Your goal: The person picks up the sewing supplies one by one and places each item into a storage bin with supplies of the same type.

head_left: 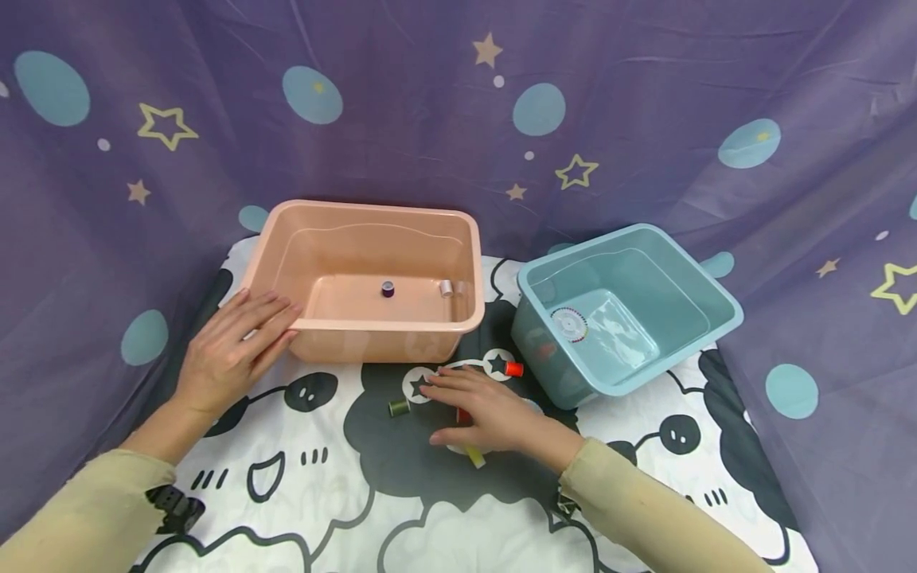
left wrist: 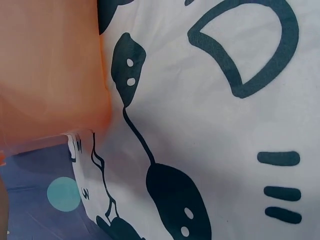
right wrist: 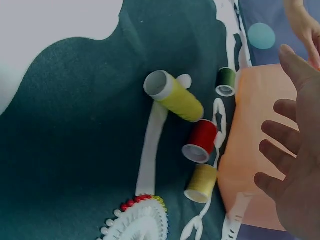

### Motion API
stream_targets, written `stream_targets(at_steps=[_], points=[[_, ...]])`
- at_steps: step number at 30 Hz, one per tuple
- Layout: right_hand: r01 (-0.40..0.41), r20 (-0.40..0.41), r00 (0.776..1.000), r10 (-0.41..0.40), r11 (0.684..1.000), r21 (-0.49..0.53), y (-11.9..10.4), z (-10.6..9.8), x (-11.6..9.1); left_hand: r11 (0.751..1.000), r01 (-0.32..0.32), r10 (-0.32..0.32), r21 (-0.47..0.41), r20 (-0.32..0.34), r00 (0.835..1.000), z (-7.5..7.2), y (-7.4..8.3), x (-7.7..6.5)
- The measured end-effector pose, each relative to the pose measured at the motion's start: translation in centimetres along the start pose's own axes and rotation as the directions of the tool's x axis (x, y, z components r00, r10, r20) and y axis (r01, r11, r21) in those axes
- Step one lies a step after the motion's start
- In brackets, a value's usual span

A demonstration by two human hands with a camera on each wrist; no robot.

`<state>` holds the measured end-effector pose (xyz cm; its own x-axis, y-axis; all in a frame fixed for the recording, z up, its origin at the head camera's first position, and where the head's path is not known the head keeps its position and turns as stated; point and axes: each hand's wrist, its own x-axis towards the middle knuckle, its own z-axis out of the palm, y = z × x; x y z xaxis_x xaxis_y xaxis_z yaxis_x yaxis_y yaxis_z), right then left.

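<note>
My left hand point(head_left: 232, 350) rests on the front left corner of the peach bin point(head_left: 387, 326), its fingers fairly straight over the rim. With fingers spread, my right hand point(head_left: 487, 410) hovers above loose thread spools and holds nothing. In the right wrist view lie a yellow spool point(right wrist: 182, 102), a red spool point(right wrist: 201, 141), a gold spool point(right wrist: 201, 183) and a dark green spool point(right wrist: 226, 82). Near them is a white wheel of pearl-headed pins point(right wrist: 140, 220). An orange-red spool point(head_left: 513, 368) lies beyond my right hand, which partly covers the group in the head view.
Inside the peach bin are a dark purple spool point(head_left: 388, 289) and a pale spool point(head_left: 446, 288). The blue bin point(head_left: 630, 382) at the right contains another pin wheel point(head_left: 569, 325) and a shiny clear packet point(head_left: 619, 338). A purple curtain point(head_left: 430, 103) hangs behind both bins.
</note>
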<state>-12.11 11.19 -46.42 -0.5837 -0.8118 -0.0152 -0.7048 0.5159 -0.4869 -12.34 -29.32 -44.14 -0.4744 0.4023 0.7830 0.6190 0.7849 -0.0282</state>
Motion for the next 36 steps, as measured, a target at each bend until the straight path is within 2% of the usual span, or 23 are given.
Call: stream_targets(at_steps=[9, 13, 20, 27, 36], points=[[0.072, 0.001, 0.997, -0.072, 0.997, -0.018, 0.5, 1.4, 1.9, 1.0, 0.008, -0.009, -0.023, -0.046, 0.999, 0.4, 0.2, 0.0], [0.079, 0.02, 0.997, -0.078, 0.996, -0.038, 0.7, 1.9, 2.9, 1.0, 0.009, -0.011, -0.028, -0.062, 0.998, 0.4, 0.3, 0.0], [0.126, 0.017, 0.992, -0.125, 0.988, -0.085, 1.0, 2.7, 4.2, 1.0, 0.009, -0.011, -0.03, -0.062, 0.998, 0.5, 0.3, 0.0], [0.085, 0.042, 0.996, -0.083, 0.995, -0.055, 0.5, 3.2, 5.0, 0.999, 0.013, -0.015, -0.038, -0.054, 0.998, 0.5, 0.4, -0.1], [0.063, -0.008, 0.998, -0.062, 0.998, 0.031, 0.7, 4.2, 6.0, 0.999, 0.022, -0.024, -0.04, -0.052, 0.998, 0.5, 0.4, -0.1]])
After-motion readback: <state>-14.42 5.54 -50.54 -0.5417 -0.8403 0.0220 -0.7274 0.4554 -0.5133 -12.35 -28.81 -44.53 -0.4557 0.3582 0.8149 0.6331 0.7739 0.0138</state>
